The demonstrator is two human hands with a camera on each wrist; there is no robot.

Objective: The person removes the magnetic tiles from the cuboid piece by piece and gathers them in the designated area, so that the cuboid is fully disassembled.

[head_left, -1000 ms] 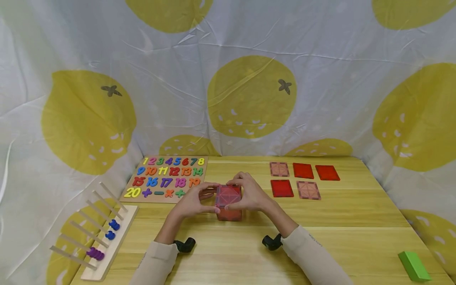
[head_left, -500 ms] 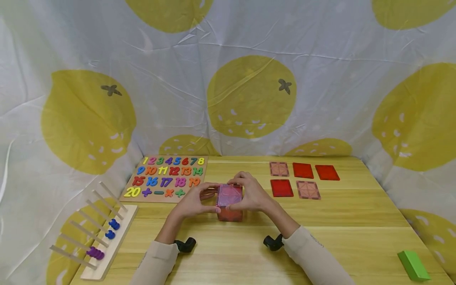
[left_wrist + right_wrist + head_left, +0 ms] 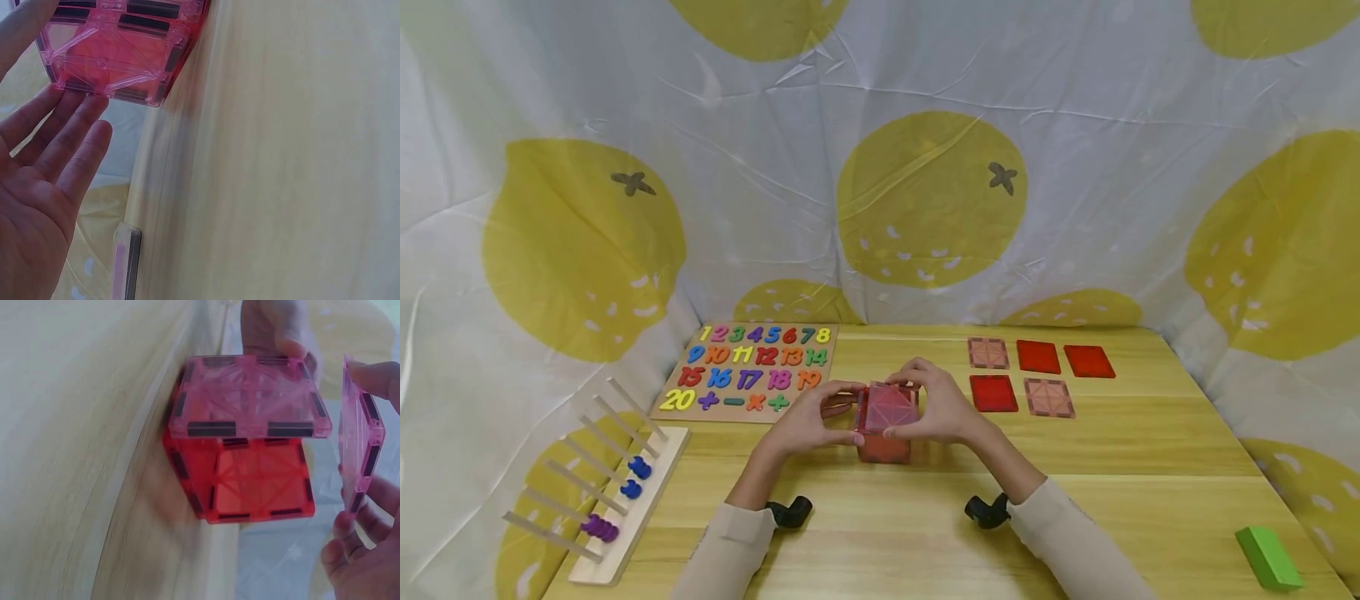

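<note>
A box of red and pink magnetic tiles point(image 3: 884, 450) stands on the table in the middle of the head view. My left hand point(image 3: 808, 418) holds its left side, thumb at the near corner and fingers at the far one. My right hand point(image 3: 942, 408) pinches a see-through pink magnetic tile point(image 3: 892, 407) between thumb and fingers over the box's top. In the right wrist view this tile point(image 3: 357, 437) stands apart from the box point(image 3: 262, 481), with a gap between them. The left wrist view shows the box's pink wall point(image 3: 112, 56) at the left fingertips.
Loose red and pink magnetic tiles point(image 3: 994, 393) lie flat at the back right. A number puzzle board point(image 3: 796, 408) lies back left, with a wooden peg abacus point(image 3: 632, 537) nearer me. A green block point(image 3: 1270, 558) sits near the right edge. A lemon-print cloth point(image 3: 928, 200) hangs behind the table.
My right hand has shifted slightly to the right with the pink tile, which now sits off-centre over the box. My left hand and the box have stayed nearly still.
</note>
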